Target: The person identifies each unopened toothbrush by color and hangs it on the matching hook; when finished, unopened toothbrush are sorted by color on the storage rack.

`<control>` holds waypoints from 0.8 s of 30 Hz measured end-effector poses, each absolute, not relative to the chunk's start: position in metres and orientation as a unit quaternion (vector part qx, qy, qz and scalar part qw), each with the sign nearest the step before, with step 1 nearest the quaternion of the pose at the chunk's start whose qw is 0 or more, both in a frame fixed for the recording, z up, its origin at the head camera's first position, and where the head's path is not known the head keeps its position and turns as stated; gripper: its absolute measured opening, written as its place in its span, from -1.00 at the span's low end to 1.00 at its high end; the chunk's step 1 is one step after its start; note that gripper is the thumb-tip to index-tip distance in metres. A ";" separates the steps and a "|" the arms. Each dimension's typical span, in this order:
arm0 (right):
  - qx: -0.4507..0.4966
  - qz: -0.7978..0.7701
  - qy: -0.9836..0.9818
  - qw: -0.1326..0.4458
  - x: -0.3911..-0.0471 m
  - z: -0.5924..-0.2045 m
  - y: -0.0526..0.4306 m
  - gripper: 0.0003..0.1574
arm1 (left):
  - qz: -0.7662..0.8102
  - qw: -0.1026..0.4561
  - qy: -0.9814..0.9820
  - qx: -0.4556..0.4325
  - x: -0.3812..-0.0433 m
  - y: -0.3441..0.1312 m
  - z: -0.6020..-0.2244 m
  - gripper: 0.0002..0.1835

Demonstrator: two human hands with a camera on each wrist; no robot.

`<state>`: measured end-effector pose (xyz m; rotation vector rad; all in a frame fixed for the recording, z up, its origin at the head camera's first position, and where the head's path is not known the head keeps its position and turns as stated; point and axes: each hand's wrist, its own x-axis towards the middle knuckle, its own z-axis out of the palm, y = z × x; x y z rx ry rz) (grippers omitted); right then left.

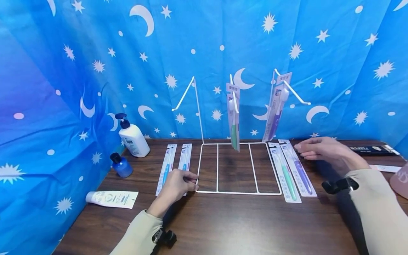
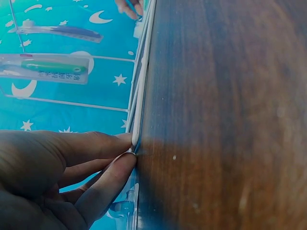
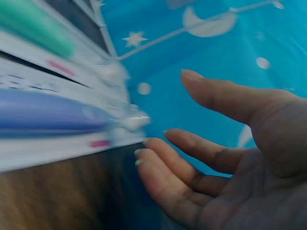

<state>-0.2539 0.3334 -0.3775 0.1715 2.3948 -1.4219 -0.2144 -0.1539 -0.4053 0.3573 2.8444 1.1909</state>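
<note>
A white wire display rack [image 1: 239, 193] with three upright hooks stands on the table. My left hand [image 1: 175, 184] pinches its front left corner, thumb and fingertips at the wire in the left wrist view. A packaged green toothbrush [image 1: 234, 132] hangs on the middle hook and a packaged purple one [image 1: 276, 118] on the right hook; the left hook is bare. Right of the base lie another green toothbrush pack [image 1: 288, 179] and a purple one [image 1: 299, 170]. My right hand [image 3: 225, 163] is beside the purple pack's top end, fingers loosely bent and thumb apart, holding nothing.
Two blue toothbrush packs [image 1: 167, 168] lie left of the rack, one partly behind my left hand. Farther left are a white pump bottle [image 1: 135, 140], a blue bottle [image 1: 122, 168] and a white tube [image 1: 113, 199]. A black box [image 1: 369, 150] and a pink object [image 1: 400, 180] are at the right.
</note>
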 end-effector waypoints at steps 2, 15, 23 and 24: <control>0.053 -0.513 0.841 0.160 -0.255 -0.376 0.336 0.13 | 0.386 0.020 0.915 0.114 -0.214 -0.155 -0.406 -0.76; 0.073 -0.401 0.902 0.145 -0.281 -0.393 0.313 0.09 | 0.396 0.028 0.910 0.119 -0.211 -0.158 -0.413 -0.77; 0.086 -0.363 0.917 0.141 -0.297 -0.391 0.314 -0.12 | 0.392 0.018 0.912 0.121 -0.214 -0.157 -0.409 -0.76; 0.087 -0.369 0.914 0.148 -0.297 -0.390 0.317 -0.16 | 0.392 0.018 0.912 0.123 -0.215 -0.157 -0.408 -0.76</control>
